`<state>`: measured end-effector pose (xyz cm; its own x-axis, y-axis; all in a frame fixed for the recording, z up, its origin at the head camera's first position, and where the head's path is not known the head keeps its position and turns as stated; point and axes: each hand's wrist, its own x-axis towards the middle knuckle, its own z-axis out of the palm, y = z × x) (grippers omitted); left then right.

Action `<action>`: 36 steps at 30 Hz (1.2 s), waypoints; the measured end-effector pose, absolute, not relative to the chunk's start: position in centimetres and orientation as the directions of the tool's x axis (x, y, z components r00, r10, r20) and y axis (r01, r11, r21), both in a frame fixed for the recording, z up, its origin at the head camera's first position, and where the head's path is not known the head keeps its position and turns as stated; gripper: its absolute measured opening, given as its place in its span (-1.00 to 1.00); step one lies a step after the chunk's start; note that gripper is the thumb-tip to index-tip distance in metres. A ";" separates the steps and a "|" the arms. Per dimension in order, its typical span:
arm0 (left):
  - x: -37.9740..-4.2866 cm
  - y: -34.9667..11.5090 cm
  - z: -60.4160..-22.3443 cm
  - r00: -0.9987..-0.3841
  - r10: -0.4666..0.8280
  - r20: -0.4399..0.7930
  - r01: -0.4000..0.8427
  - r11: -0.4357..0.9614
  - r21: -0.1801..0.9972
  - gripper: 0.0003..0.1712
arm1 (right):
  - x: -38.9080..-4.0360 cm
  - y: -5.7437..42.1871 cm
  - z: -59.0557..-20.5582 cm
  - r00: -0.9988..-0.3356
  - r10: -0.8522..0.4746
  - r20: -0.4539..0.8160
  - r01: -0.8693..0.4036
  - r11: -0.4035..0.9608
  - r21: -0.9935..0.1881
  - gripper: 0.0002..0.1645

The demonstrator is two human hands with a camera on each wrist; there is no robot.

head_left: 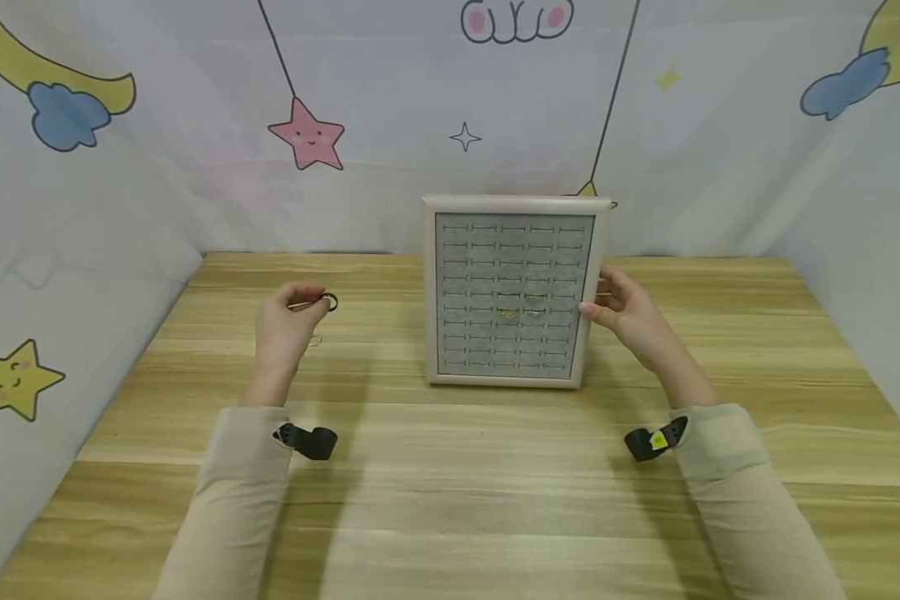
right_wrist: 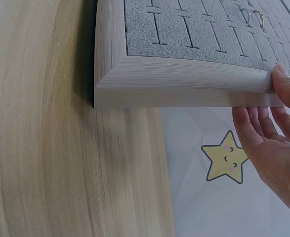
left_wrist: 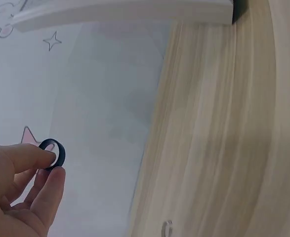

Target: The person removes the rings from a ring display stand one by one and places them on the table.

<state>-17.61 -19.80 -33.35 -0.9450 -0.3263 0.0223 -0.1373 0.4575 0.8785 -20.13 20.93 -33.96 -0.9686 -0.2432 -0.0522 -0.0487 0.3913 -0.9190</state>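
Between thumb and fingertips my left hand (head_left: 283, 329) pinches a black ring (left_wrist: 61, 154), held up over the left part of the table. A pale-framed ring display board (head_left: 504, 382) stands upright on the table, its grey padded face lined with rows of short slots. Several rings, among them a gold-coloured ring (head_left: 508, 314), sit in slots near the middle of that face. At the board's right edge my right hand (head_left: 633, 321) grips the frame, thumb on the front and fingers behind. Another small ring (head_left: 315, 340) lies on the table just beside the left hand.
The wooden table (head_left: 450, 492) reaches back to a white curtain (head_left: 390, 133) printed with stars, moons and clouds. The display board stands toward the far side. Each wrist carries a black strapped camera (head_left: 315, 443).
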 end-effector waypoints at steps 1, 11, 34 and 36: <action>-17.5 -20.3 -33.5 -0.940 -0.340 0.010 -0.154 0.453 0.878 -0.67 | -20.1 20.9 -33.9 -0.968 -0.244 -0.053 -0.048 0.391 -0.919 -0.27; -17.0 -24.3 -36.1 -0.881 -0.469 -0.070 -0.316 0.470 0.824 -0.64 | -20.2 21.0 -33.9 -0.968 -0.245 -0.055 -0.047 0.393 -0.918 -0.27; -16.8 -26.9 -39.6 -0.849 -0.519 -0.096 -0.382 0.478 0.791 -0.63 | -20.1 21.0 -34.0 -0.968 -0.247 -0.051 -0.053 0.396 -0.917 -0.27; -16.8 -26.9 -39.6 -0.852 -0.518 -0.081 -0.373 0.490 0.788 -0.64 | -20.1 21.0 -34.1 -0.968 -0.246 -0.050 -0.053 0.397 -0.916 -0.27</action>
